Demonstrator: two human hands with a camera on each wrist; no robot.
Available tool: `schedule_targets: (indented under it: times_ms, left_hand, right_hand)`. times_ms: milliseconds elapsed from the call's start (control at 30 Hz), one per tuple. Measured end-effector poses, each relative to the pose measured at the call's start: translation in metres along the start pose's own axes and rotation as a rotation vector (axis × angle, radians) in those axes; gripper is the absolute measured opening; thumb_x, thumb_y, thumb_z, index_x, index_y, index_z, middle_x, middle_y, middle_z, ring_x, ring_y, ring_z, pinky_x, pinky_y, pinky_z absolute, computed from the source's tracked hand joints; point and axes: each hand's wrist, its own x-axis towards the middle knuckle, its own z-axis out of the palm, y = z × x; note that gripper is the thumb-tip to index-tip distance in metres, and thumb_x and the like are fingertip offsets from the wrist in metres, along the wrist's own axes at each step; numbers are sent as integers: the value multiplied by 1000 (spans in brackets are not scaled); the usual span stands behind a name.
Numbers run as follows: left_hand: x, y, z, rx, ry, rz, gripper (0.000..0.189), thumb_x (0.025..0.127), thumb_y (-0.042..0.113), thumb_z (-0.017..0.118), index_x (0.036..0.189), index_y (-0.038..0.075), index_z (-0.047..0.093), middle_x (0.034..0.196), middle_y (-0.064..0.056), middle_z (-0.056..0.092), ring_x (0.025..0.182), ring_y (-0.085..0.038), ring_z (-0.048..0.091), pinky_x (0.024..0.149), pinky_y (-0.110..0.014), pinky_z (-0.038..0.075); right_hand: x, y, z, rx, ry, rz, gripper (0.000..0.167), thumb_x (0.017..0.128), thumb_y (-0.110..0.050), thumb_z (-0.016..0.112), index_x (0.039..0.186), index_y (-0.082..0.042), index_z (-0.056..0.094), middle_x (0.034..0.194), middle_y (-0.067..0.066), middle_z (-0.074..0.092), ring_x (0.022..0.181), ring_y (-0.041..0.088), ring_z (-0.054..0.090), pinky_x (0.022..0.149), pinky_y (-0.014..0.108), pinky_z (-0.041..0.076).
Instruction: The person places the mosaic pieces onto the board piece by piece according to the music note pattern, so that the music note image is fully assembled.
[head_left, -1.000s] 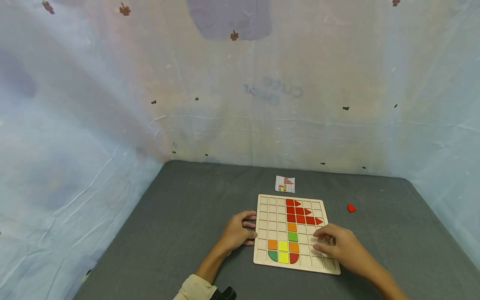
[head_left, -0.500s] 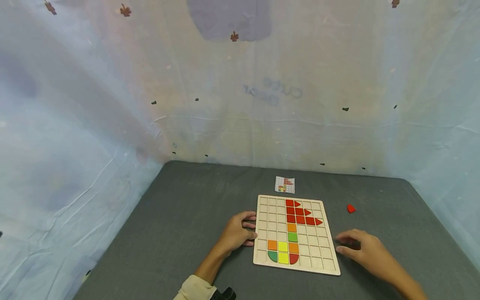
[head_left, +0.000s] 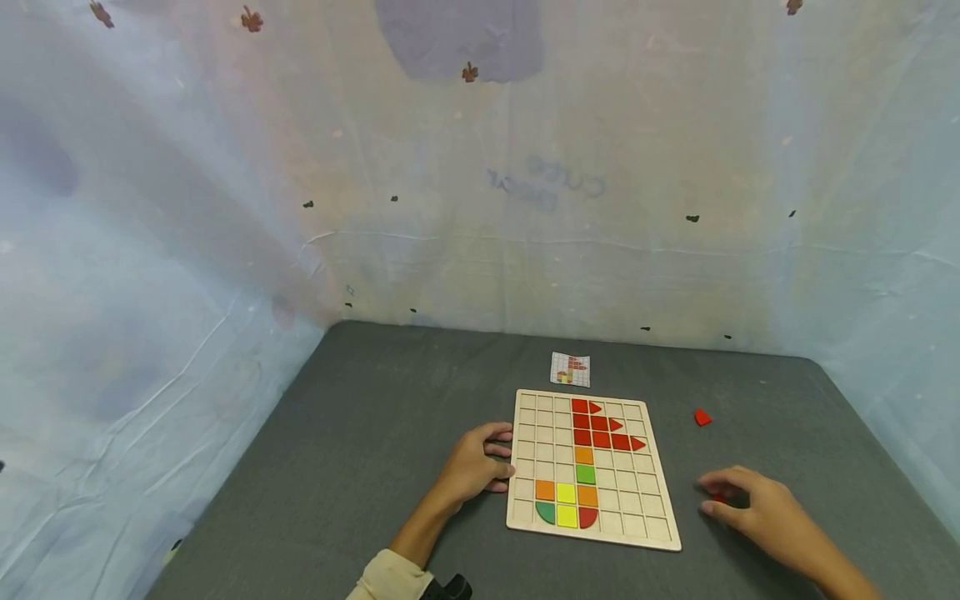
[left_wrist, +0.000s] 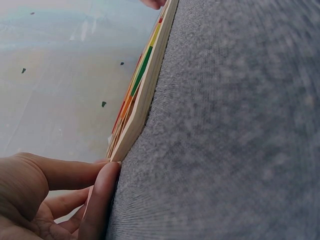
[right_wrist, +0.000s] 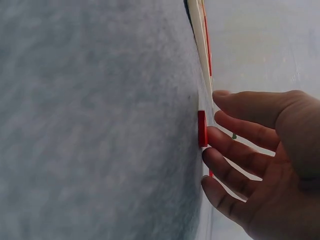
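Note:
A square wooden grid board (head_left: 540, 433) lies on the grey table, bearing red, orange, green and yellow pieces. My left hand (head_left: 474, 465) rests at its left edge; in the left wrist view, the thumb and a finger (left_wrist: 102, 197) touch the board's rim (left_wrist: 145, 102). Right of the board, my right hand (head_left: 765, 508) reaches down over a small red piece (head_left: 718, 499), partly hidden under the fingers. In the right wrist view this piece (right_wrist: 202, 128) stands by the fingertips, the thumb (right_wrist: 250, 106) apart from it.
Another red piece (head_left: 702, 417), rounded on one side, lies farther back on the right. Behind the board is a small printed pattern card (head_left: 570, 369). A pale fabric wall (head_left: 480, 250) rises behind the table (head_left: 397, 400).
My right hand has left the board's right side and moved right and slightly nearer, to the small red piece on the table. The left hand and board have not moved.

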Motion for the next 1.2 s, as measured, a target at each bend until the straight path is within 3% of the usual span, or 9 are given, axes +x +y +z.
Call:
schedule_targets:
  times_ms: [200,467,733,1000,1200]
  left_hand:
    - [-1,2,-1,-1,-1,7,68,83,-9,80,147,3,59,135,-13,64,107,-24,68,62,-39,66]
    - [-2,3,-1,-5,0,5,68,83,-10,80,147,3,60,134,-14,64,107,-24,68,62,-38,67]
    - [0,0,-1,14,-1,-11,67,84,-9,80,147,4,60,134,-12,65,107,-21,68,63,-35,66]
    - [-1,1,0,8,-2,0,67,83,-9,80,146,3,60,134,-13,65,107,-23,68,62,-36,66]
    - [-2,2,-1,2,-4,-1,67,83,-9,80,146,3,60,134,-13,65,107,-23,68,62,-36,66]
  right_hand:
    - [-5,7,1,-15,34,-8,30,80,-26,93,106,-18,79,97,-9,67,81,-5,53,69,28,51]
    - [-7,14,-1,-37,6,19,29,78,-21,93,103,-18,80,95,-8,64,78,-4,48,66,27,45]
    - [-11,18,-3,-44,6,16,30,78,-26,94,102,-17,80,94,-9,63,78,-3,47,66,28,45]
    - [-7,19,-6,-35,-73,61,21,85,-22,89,102,-13,79,96,-6,66,76,-1,48,64,26,45]
    - [-6,17,-4,-53,-29,41,19,86,-26,89,99,-14,79,91,-7,63,75,-2,47,63,26,44]
